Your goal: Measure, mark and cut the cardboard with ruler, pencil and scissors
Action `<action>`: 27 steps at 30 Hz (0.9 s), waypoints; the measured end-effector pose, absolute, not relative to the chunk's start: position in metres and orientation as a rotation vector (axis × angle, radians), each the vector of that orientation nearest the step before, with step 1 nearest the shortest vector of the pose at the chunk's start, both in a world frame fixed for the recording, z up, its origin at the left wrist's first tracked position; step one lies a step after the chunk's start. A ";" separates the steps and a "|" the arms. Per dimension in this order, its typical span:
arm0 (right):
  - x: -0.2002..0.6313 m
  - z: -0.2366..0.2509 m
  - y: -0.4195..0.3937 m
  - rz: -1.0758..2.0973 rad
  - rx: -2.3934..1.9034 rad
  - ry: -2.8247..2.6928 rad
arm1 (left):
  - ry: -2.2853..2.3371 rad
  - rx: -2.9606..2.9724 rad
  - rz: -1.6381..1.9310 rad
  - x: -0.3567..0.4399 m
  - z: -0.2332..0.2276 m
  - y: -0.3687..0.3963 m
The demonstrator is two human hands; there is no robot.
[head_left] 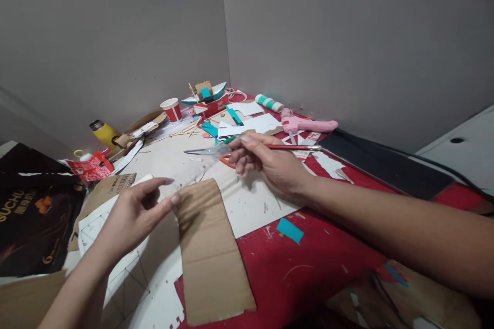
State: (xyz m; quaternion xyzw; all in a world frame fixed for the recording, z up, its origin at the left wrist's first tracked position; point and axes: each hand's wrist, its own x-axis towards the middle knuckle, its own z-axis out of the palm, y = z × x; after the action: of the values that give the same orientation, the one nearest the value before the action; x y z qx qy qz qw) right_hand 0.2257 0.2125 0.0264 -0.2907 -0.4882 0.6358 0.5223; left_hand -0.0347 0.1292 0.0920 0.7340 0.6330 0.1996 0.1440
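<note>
I see left hand (133,213) pinching cardboard (210,252) edge to steady it; right hand (266,162) closed on scissors (210,151) and brush (293,147).

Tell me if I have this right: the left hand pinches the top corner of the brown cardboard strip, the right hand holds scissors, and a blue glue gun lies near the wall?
Not quite: the glue gun is pink, not blue, as the head view shows. The rest holds: left hand on the cardboard strip, right hand holding scissors.
</note>
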 end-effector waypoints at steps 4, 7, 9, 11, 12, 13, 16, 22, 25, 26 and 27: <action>0.226 0.026 0.213 1.481 -0.734 -1.179 | 1.755 2.146 0.368 -0.030 0.090 0.133; 0.224 0.025 0.212 1.515 -0.747 -1.223 | 1.768 2.094 0.356 -0.032 0.085 0.144; 0.222 0.023 0.211 1.558 -0.767 -1.227 | 1.724 2.013 0.335 -0.038 0.082 0.153; 0.221 0.019 0.211 1.583 -0.797 -1.219 | 1.588 1.917 0.338 -0.044 0.079 0.163; 0.221 0.018 0.212 1.580 -0.813 -1.216 | 1.507 1.861 0.356 -0.048 0.078 0.167; 0.221 0.016 0.212 1.572 -0.828 -1.213 | 1.438 1.798 0.379 -0.051 0.076 0.172; 0.221 0.012 0.213 1.522 -0.850 -1.216 | 1.327 1.587 0.447 -0.056 0.070 0.181; 0.223 0.014 0.213 1.388 -0.882 -1.204 | 1.199 1.331 0.489 -0.056 0.059 0.187; 0.226 0.017 0.215 1.301 -0.914 -1.173 | 1.153 1.277 0.513 -0.060 0.055 0.189; 0.227 0.017 0.216 1.285 -0.919 -1.171 | 1.136 1.254 0.542 -0.061 0.054 0.189; 0.228 0.017 0.218 1.276 -0.922 -1.173 | 1.123 1.227 0.577 -0.062 0.052 0.190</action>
State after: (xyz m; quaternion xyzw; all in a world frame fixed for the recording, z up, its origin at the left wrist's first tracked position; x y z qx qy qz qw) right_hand 0.2281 0.2177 0.0169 -0.3906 -0.4966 0.5405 0.5556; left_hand -0.0623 0.1896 0.0518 0.5373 0.4919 0.2528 0.6367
